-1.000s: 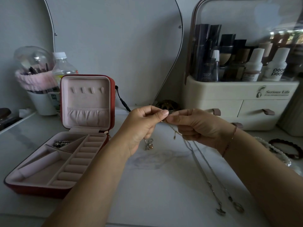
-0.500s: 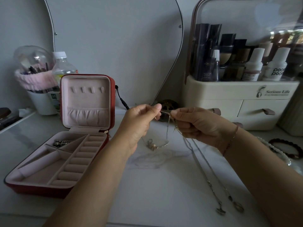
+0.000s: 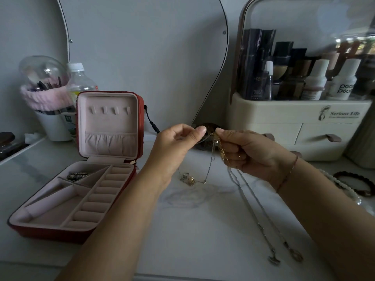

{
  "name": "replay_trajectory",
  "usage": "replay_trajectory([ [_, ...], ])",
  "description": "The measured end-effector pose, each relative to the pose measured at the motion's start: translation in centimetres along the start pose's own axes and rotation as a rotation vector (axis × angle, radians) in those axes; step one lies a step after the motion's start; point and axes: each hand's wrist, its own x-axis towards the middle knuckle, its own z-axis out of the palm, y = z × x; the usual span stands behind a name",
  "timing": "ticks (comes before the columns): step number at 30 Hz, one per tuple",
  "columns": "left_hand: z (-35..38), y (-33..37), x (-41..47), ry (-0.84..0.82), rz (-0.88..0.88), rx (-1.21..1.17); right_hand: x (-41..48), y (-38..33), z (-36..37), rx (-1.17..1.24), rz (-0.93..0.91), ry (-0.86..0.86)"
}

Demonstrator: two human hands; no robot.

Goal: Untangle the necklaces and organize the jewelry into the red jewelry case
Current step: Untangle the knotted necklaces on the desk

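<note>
My left grip point(image 3: 174, 147) is closed to a pinch. Thumb and forefinger meet on a fine chain point(image 3: 210, 163), and the other fingers are curled below them. My right grip point(image 3: 249, 155) is closed too, thumb and forefinger pinching a bunch of necklaces where a gold chain point(image 3: 222, 154) is gathered, with the remaining fingers folded into the palm. The two pinches are held just beside each other, above the desk point(image 3: 203, 230).

The fine chain drops from between my grips in a loop that carries a small gold pendant point(image 3: 190, 181) at its low point. I cannot tell whether the pendant touches the desk. Two long silver chains point(image 3: 253, 201) run down from my right grip and lie along the desk toward me, ending in two pendants point(image 3: 296, 256) near its front edge. A thin bracelet point(image 3: 288, 173) circles my right wrist.

The red jewelry case point(image 3: 60, 233) stands open on the desk to the left of my left forearm, lid upright, with a pink lining. The lid shows four small tabs above a gathered pocket. The base has a column of ring rolls on its right side and angled compartments on its left. The far compartment holds a small cluster of silver-toned jewelry point(image 3: 78, 175).

At right rear, a cream cosmetics organizer point(image 3: 300, 118) with a clear hood holds upright bottles and tubes above two drawers. At left rear, a white cup point(image 3: 52, 128) holds makeup brushes, with a water bottle point(image 3: 80, 82) beside it. A pearl strand point(image 3: 336, 183) and a dark bracelet point(image 3: 356, 184) lie on the desk at far right.
</note>
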Motion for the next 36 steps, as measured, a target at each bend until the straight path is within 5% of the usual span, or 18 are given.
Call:
replay_trajectory([
  [9,0.01,-0.51,-0.14,-0.116,0.032,0.113,-0.13,-0.39,0.03,0.032,-0.032,-0.047],
  [23,0.15,-0.05,-0.15,-0.087,-0.058,-0.073,-0.15,0.01,0.86,-0.442,-0.198,0.047],
  [31,0.22,0.14,-0.38,-0.019,-0.029,-0.02,-0.12,-0.12,0.69,-0.477,-0.111,0.009],
  [36,0.14,0.07,-0.38,0.018,-0.031,-0.031,-0.52,-0.22,0.81,-0.857,0.055,-0.067],
])
